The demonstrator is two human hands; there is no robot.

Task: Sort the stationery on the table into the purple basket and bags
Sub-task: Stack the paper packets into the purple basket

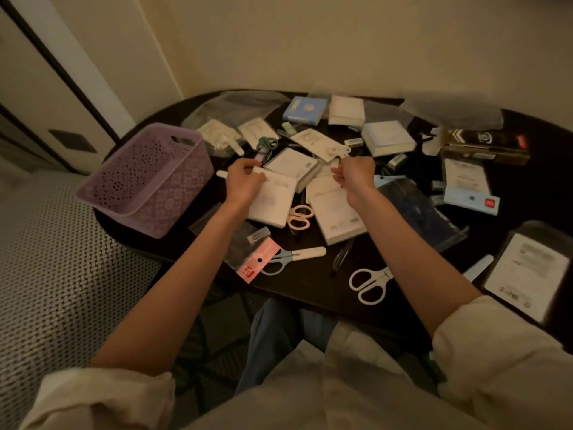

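Observation:
My left hand [243, 181] grips the top left corner of a white notepad pack [274, 201] in the middle of the dark table [310, 287]. My right hand [356, 175] hovers with curled fingers over another white pad [338, 215]; whether it pinches anything is hidden. The purple basket [148, 178] stands at the table's left edge, with nothing visible inside. Clear plastic bags [235, 103] lie crumpled at the back. Scattered around are pink scissors [299, 217], blue scissors [280, 259], white scissors [370, 282] and green scissors [266, 144].
More pads and boxes crowd the back, among them a blue box [305, 110] and a white block [387, 138]. A blue pouch [415, 209] lies right of my right hand. A pink-topped packet [254, 262] sits near the front edge. A patterned bed [55, 274] is to the left.

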